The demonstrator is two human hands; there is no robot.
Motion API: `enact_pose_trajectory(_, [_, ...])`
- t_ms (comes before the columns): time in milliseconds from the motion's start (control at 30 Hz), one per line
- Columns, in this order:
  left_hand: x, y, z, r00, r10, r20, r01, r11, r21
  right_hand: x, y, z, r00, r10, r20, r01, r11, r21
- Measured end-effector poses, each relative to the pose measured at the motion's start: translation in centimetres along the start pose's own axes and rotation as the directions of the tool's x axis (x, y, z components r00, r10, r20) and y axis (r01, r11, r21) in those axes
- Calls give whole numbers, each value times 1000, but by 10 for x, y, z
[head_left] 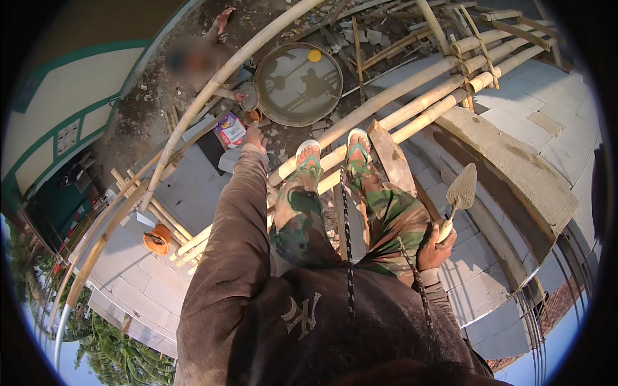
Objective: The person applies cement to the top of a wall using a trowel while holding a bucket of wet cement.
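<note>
My right hand (436, 249) grips the pale handle of a pointed trowel (462, 186), its mortar-smeared blade tilted up and away from me. My left arm stretches forward and down past the bamboo poles. My left hand (255, 137) reaches out with its fingers extended, beside a small orange bucket (252, 117); contact with the bucket is hard to make out. Just beyond is a round grey container (248, 95), with another person's hand (240, 97) at its edge. A purple-and-white bag (230, 128) lies left of my left hand.
My sandalled feet stand on bamboo scaffold poles (386, 122). Below is a wide round basin (297, 106) of grey liquid with a yellow float-like thing. A curved bamboo pole (206, 96) crosses at left. An orange bucket (156, 239) sits by grey block walls; a concrete ledge (515, 161) lies right.
</note>
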State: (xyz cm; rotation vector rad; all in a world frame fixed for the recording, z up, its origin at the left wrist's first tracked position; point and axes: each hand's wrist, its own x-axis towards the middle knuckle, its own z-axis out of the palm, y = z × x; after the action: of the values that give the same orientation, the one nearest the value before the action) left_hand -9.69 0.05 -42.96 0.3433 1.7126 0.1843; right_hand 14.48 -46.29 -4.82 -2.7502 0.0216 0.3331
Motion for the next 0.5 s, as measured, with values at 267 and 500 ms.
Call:
enact_pose_trajectory(267, [75,-15,10,981,-7,196,40,985,-167,28,-1,28,994,-37,-105,35,999,-20])
enact_pose_trajectory(500, [115,-31,22,989,-22,147,45,987,-152,44,9,47,985,-116,-127,113,993,-30])
